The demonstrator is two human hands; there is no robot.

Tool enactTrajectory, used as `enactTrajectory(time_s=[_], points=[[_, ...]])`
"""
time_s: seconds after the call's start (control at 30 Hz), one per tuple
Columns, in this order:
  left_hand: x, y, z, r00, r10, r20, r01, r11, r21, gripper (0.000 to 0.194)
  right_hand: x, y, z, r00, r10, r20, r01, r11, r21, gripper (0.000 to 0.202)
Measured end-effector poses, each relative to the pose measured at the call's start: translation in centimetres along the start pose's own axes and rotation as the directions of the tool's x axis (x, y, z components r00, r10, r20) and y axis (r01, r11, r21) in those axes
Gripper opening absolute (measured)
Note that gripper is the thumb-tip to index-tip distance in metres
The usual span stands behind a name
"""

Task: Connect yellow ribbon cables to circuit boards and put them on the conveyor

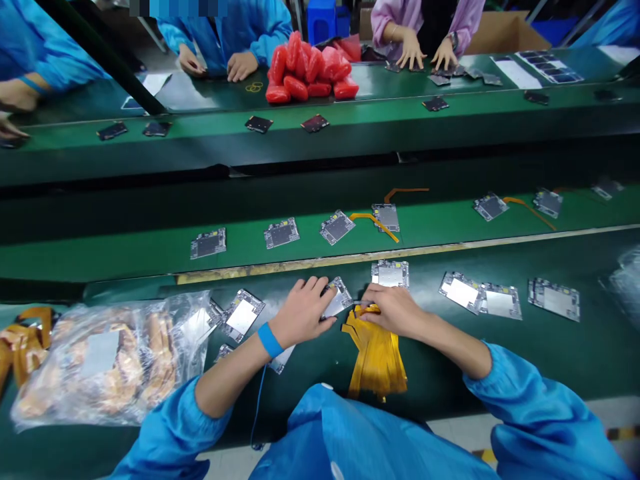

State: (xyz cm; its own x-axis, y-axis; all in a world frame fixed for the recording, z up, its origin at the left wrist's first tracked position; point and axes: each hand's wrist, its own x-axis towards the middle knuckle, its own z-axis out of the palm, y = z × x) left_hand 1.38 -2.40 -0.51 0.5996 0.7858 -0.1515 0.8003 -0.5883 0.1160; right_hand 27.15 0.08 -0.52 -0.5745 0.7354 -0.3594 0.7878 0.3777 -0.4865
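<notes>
My left hand (304, 315), with a blue strap at its wrist, has its fingers around the near-left side of a circuit board (338, 298). My right hand (393, 309) is closed in a pinch just right of that board, over the top end of a fanned stack of yellow flat flex cables (379, 357). A thin dark tip shows between its fingers and the board; what it is I cannot make out. Another circuit board (391, 272) lies just beyond my right hand. Part of a board (283, 359) shows beneath my left wrist.
Clear bags of copper-coloured parts (115, 360) lie at left. Loose boards (242, 315) sit beside them, with more boards (554, 299) at right. Beyond a raised edge, a green belt (125, 250) carries several boards. Co-workers' hands (413, 50) and red bundles (310, 70) are across the line.
</notes>
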Motion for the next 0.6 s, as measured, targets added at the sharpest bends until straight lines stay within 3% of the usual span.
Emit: enactTrajectory(time_s=[0.1, 0.23, 0.43, 0.6], points=[[0.0, -0.3, 0.1, 0.999, -0.038, 0.03, 0.038, 0.999, 0.025, 0.047, 0.1, 0.2, 0.2, 1.0, -0.013, -0.012, 0.014, 0.998, 0.058, 0.006], [-0.5, -2.1, 0.0, 0.997, -0.079, 0.001, 0.078, 0.996, 0.032, 0.045, 0.5, 0.8, -0.2, 0.999, -0.027, -0.042, 0.034, 0.986, 0.163, 0.006], [0.6, -2.7, -0.6, 0.997, 0.051, -0.06, -0.054, 0.998, -0.045, 0.042, 2.5, 1.4, -1.1, 0.997, -0.023, -0.074, 0.045, 0.947, 0.317, 0.025], [2.3, -2.9, -0.5, 0.994, 0.106, -0.036, -0.109, 0.99, -0.087, 0.034, 4.1, 1.3, -1.3, 0.996, 0.027, -0.081, 0.004, 0.933, 0.36, 0.022]])
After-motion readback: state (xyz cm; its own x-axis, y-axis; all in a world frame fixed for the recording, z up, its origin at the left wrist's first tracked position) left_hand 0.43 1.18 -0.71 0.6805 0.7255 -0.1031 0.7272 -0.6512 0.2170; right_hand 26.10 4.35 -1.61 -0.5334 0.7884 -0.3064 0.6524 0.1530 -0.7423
